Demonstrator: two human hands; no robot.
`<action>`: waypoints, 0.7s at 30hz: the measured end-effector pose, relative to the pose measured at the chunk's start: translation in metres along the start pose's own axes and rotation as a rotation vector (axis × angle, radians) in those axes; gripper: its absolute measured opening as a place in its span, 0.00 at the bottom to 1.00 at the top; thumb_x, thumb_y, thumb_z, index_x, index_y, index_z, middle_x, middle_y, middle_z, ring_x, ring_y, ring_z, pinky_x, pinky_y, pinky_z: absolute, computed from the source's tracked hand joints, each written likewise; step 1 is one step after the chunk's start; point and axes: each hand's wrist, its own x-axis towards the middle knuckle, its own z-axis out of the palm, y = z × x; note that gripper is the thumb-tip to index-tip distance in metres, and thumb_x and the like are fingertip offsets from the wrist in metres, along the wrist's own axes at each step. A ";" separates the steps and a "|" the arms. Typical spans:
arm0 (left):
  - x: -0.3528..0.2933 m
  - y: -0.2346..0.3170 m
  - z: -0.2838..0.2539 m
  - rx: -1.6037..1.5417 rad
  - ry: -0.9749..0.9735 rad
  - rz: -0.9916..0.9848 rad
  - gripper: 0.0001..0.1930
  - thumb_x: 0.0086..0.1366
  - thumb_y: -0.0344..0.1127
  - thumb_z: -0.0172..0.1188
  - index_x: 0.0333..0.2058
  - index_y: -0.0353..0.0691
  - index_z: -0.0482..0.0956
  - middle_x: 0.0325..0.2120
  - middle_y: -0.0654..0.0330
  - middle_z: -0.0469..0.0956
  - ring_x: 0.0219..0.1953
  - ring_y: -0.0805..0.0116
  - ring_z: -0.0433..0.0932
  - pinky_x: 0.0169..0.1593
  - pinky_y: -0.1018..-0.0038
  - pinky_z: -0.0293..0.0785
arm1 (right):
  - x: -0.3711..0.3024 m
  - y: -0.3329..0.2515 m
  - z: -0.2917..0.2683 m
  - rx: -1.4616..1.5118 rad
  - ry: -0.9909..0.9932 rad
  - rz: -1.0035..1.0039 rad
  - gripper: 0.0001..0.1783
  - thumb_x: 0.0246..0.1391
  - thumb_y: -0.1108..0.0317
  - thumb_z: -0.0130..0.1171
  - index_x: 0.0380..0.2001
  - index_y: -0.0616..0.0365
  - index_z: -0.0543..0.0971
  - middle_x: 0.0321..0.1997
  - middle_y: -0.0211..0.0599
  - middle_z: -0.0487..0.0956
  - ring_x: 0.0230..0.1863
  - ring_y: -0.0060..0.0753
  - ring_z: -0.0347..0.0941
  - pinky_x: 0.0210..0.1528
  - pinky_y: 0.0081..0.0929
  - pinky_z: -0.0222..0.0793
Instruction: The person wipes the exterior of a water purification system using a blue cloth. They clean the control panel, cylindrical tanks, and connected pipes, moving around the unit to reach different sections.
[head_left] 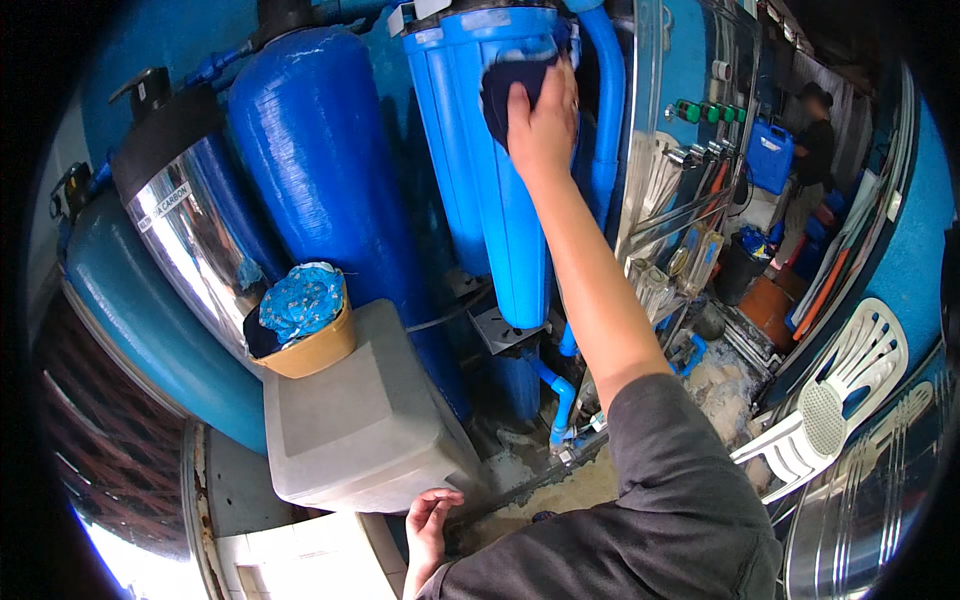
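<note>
My right hand (545, 125) is stretched up and away from me, its fingers closed on a dark cloth (510, 90). The cloth lies against the upper part of a tall, ribbed, light-blue filter housing (510, 230), just below its cap. Down at the lower edge, my left hand (430, 520) hangs beside the grey plastic bin. Its fingers are loosely bent and a little apart, and nothing shows in them. Another blue filter housing (445, 150) stands directly to the left of the one under the cloth.
Several tall tanks, including a dark-blue one (310, 150), line the left. A grey bin (350, 420) bears a tan container (320, 350) of blue patterned cloth. Blue pipes (607, 100) run beside the housings. White plastic chairs (815, 430) stand right; a person (815, 140) is farther back.
</note>
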 end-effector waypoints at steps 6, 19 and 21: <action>-0.011 -0.003 -0.026 -0.019 -0.036 -0.023 0.08 0.67 0.22 0.48 0.42 0.31 0.74 0.37 0.53 0.80 0.43 0.65 0.78 0.53 0.71 0.71 | -0.200 -0.017 -0.063 -0.183 -0.302 0.321 0.36 0.57 0.56 0.54 0.61 0.69 0.59 0.66 0.69 0.54 0.67 0.71 0.48 0.67 0.58 0.44; -0.015 -0.004 -0.051 -0.084 -0.035 -0.053 0.08 0.67 0.21 0.48 0.43 0.32 0.74 0.39 0.54 0.80 0.44 0.66 0.77 0.54 0.72 0.69 | 0.033 -0.052 -0.019 -0.610 -0.444 -0.886 0.22 0.47 0.58 0.57 0.46 0.55 0.79 0.61 0.35 0.70 0.69 0.42 0.54 0.68 0.51 0.48; -0.016 -0.008 -0.053 -0.123 -0.042 -0.075 0.09 0.67 0.21 0.47 0.43 0.32 0.74 0.39 0.53 0.80 0.44 0.66 0.77 0.55 0.72 0.69 | -0.001 -0.052 -0.032 -0.671 -0.555 -0.936 0.20 0.47 0.59 0.57 0.42 0.57 0.80 0.58 0.38 0.72 0.68 0.44 0.56 0.67 0.52 0.49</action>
